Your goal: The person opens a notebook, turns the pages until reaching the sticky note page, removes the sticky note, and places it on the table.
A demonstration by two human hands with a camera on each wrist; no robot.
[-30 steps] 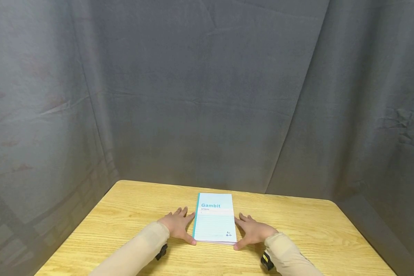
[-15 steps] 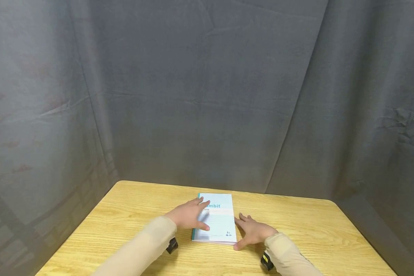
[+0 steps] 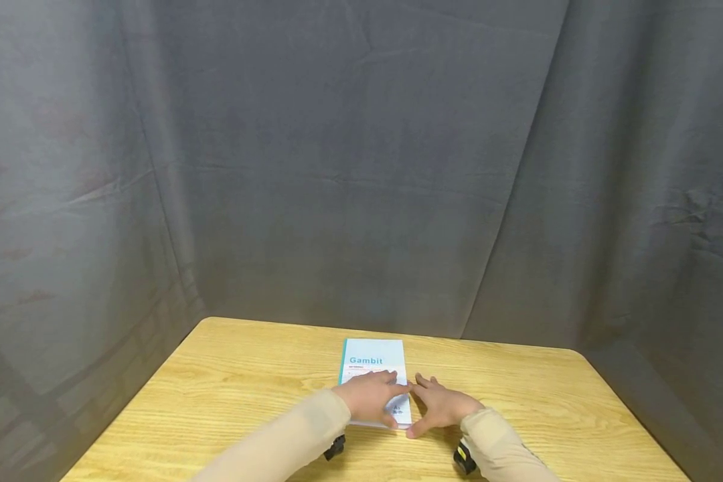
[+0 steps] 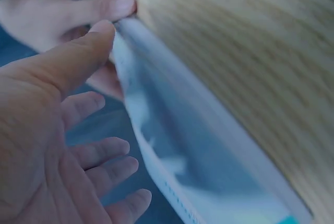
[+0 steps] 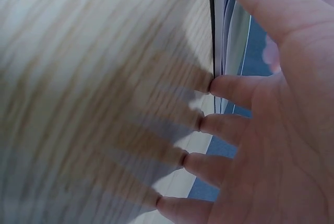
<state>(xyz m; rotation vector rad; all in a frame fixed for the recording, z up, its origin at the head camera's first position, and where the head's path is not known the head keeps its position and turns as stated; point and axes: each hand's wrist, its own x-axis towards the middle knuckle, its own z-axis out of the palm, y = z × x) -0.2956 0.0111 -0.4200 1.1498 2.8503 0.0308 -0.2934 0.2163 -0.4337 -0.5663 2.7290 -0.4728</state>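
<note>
A thin notebook (image 3: 373,358) with a pale cover, blue "Gambit" lettering and a teal spine at its left lies flat on the table. My left hand (image 3: 370,397) is over its lower half, fingers loosely spread toward the right edge. In the left wrist view, the left thumb tip (image 4: 104,32) is close to the notebook's near right corner; contact cannot be told. Beside the notebook's right edge rests my right hand (image 3: 442,407), fingers spread. Its fingertips (image 5: 222,85) touch the wood in the right wrist view, along the page edges (image 5: 225,36). Neither hand grips anything.
The light wooden table (image 3: 253,361) has rounded far corners. Grey curtains (image 3: 337,167) hang behind it and at both sides. Each sleeve bears a small black wrist camera, such as the right one (image 3: 464,458).
My left hand has left the notebook's left edge and moved rightward across the cover to near its right edge. The right hand stays beside that edge. The notebook lies in about the same place.
</note>
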